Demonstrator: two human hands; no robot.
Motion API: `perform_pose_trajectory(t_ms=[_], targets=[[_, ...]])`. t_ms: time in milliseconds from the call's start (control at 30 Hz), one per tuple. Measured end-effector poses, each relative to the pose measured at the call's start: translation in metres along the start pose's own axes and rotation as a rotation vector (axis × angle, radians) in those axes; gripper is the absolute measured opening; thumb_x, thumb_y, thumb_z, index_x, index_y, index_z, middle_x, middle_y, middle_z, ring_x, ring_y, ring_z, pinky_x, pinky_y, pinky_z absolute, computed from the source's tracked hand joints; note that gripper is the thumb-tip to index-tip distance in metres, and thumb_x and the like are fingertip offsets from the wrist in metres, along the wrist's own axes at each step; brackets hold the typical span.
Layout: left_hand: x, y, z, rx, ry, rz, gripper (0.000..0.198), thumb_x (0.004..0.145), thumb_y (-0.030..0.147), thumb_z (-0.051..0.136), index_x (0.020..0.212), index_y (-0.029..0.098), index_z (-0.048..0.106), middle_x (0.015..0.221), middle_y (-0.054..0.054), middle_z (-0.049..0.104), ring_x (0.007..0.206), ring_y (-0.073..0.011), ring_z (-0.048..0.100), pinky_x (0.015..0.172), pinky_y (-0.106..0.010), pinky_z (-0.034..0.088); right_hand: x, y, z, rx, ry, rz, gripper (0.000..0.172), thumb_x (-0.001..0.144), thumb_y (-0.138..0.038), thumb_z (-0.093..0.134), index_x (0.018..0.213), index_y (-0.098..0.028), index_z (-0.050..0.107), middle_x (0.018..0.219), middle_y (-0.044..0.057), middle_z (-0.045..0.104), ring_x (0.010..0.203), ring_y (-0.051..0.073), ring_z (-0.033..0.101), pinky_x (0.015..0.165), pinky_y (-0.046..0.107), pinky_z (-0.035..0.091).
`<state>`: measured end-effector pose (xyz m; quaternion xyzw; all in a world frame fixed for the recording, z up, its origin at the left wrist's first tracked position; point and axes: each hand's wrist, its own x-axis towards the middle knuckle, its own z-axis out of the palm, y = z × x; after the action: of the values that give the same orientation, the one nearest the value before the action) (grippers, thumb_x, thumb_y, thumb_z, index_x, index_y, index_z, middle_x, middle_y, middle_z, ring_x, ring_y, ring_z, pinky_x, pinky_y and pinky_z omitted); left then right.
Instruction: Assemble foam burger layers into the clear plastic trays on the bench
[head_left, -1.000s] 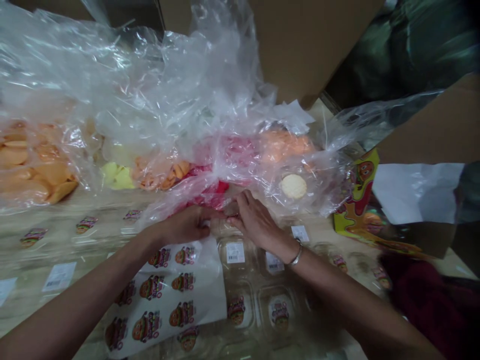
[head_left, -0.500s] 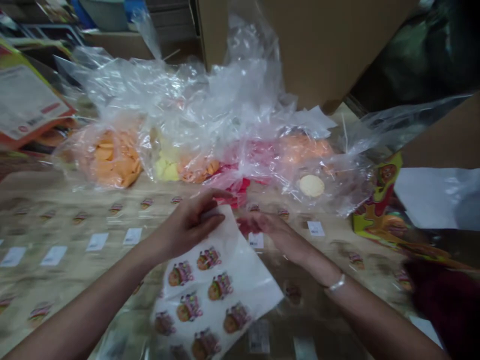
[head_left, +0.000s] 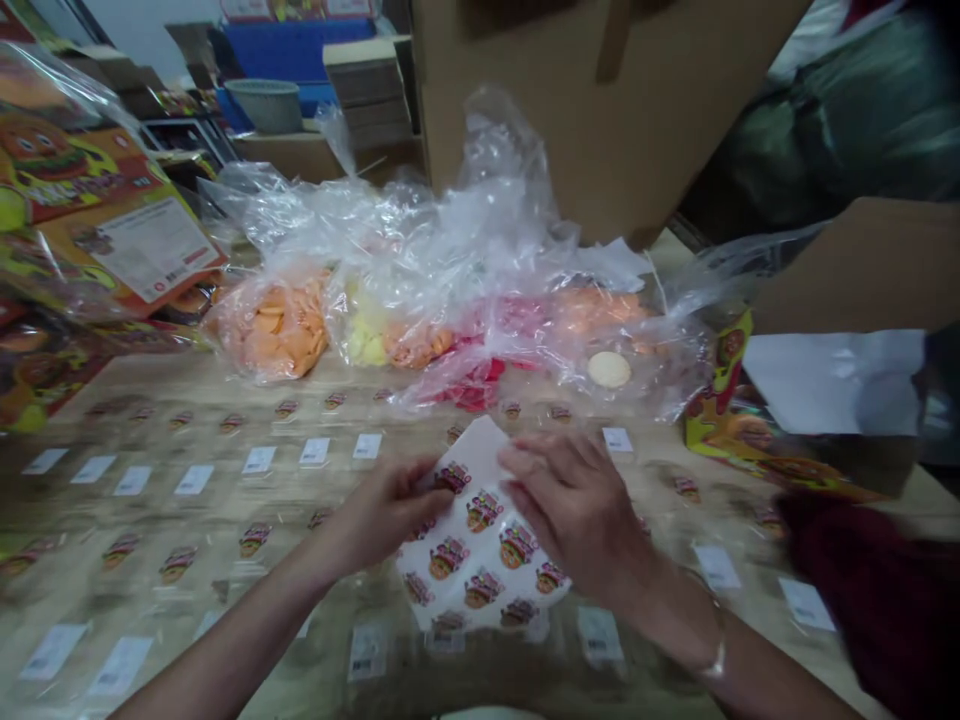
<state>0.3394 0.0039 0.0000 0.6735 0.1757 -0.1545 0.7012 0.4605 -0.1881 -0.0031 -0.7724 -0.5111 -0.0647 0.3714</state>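
Note:
A white sticker sheet (head_left: 480, 545) printed with several burger-logo stickers is lifted over the table. My left hand (head_left: 386, 510) pinches its left edge with the fingers closed. My right hand (head_left: 574, 505) lies curled over the sheet's upper right part, fingertips on the paper; motion blur hides whether it grips. Beneath both hands lie rows of clear plastic clamshell packs (head_left: 259, 470), each bearing a small logo sticker and a white barcode label.
Clear plastic bags (head_left: 420, 250) of orange, yellow and red candy pieces lie along the back. A large cardboard box (head_left: 600, 100) stands behind. Printed display boxes (head_left: 82, 200) sit at the left, another colourful box (head_left: 724, 400) at the right. A person in a green sleeve (head_left: 847, 110) is far right.
Both hands drew back from the candy bags toward me. The sticker sheet came up off the table into my left hand, and my right hand moved onto it. The view tilted up.

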Motion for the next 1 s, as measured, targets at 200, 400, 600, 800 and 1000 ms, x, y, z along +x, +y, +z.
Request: perform_pose_trajectory(t_ms=[200, 400, 600, 800, 1000], targets=[[-0.019, 0.009, 0.017, 0.346, 0.196, 0.365, 0.020, 0.088, 0.035, 0.057, 0.088, 0.022, 0.071, 0.140, -0.006, 0.049, 0.120, -0.0256, 0.053, 0.085, -0.030, 0.050, 0.004, -0.023, -0.001, 0.534, -0.251, 0.246, 0.002, 0.086, -0.019, 0.061, 0.086, -0.019, 0.063, 0.078, 0.000, 0.064, 0.074, 0.015, 0.061, 0.068, 0.028, 0.049], [-0.009, 0.003, 0.021, 0.312, 0.151, 0.483, 0.021, 0.091, 0.032, 0.054, 0.092, 0.022, 0.072, 0.139, -0.008, 0.053, 0.123, -0.0262, 0.052, 0.099, -0.037, 0.044, -0.004, -0.022, 0.012, 0.715, -0.112, 0.354, 0.023, 0.079, -0.020, 0.067, 0.101, -0.022, 0.061, 0.104, 0.002, 0.062, 0.100, 0.018, 0.059, 0.075, 0.028, 0.051], [0.002, -0.006, 0.032, 0.358, 0.204, 0.545, 0.022, 0.093, 0.027, 0.050, 0.095, 0.022, 0.071, 0.150, -0.008, 0.040, 0.124, -0.0262, 0.051, 0.096, -0.034, 0.045, -0.011, -0.017, 0.018, 0.709, -0.149, 0.490, 0.033, 0.079, -0.015, 0.063, 0.111, -0.023, 0.060, 0.098, 0.002, 0.063, 0.087, 0.017, 0.061, 0.063, 0.026, 0.049], [0.005, -0.007, 0.043, 0.244, 0.254, 0.505, 0.018, 0.090, 0.030, 0.053, 0.087, 0.019, 0.067, 0.137, -0.013, 0.052, 0.085, -0.0171, 0.063, 0.062, -0.024, 0.049, -0.014, -0.012, 0.014, 0.615, -0.022, 0.301, 0.019, 0.081, -0.011, 0.061, 0.097, -0.021, 0.066, 0.091, 0.001, 0.063, 0.089, 0.016, 0.059, 0.079, 0.029, 0.046], [0.010, -0.003, 0.055, -0.022, 0.301, 0.330, 0.033, 0.081, 0.034, 0.064, 0.110, 0.022, 0.053, 0.075, 0.002, 0.061, 0.051, -0.0079, 0.047, 0.045, -0.018, 0.036, -0.023, -0.009, 0.016, 0.744, 0.048, 0.448, 0.009, 0.077, -0.012, 0.061, 0.079, -0.020, 0.059, 0.075, -0.003, 0.057, 0.072, 0.012, 0.054, 0.066, 0.023, 0.042]])
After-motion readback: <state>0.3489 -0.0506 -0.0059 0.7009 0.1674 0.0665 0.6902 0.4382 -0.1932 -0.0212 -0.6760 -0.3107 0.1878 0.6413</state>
